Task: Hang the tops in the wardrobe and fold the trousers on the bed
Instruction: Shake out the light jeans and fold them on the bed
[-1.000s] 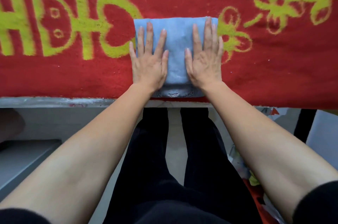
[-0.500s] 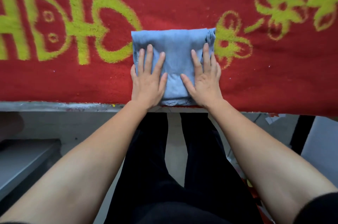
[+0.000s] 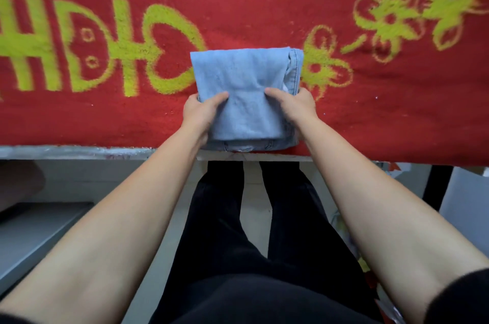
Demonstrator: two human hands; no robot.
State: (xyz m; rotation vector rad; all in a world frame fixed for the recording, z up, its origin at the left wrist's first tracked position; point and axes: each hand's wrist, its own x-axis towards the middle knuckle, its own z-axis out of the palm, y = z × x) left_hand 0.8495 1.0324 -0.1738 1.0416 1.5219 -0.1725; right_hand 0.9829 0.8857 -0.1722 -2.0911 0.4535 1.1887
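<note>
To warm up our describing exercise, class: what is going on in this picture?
A person stands at the near edge of a bed covered by a red blanket with yellow-green patterns. Both hands hold light-blue folded jeans. The left hand grips the left side and the right hand grips the right side, thumbs on top. The trousers are already folded into a compact stack by the bed's edge. Whether it is being lifted cannot be told.
</note>
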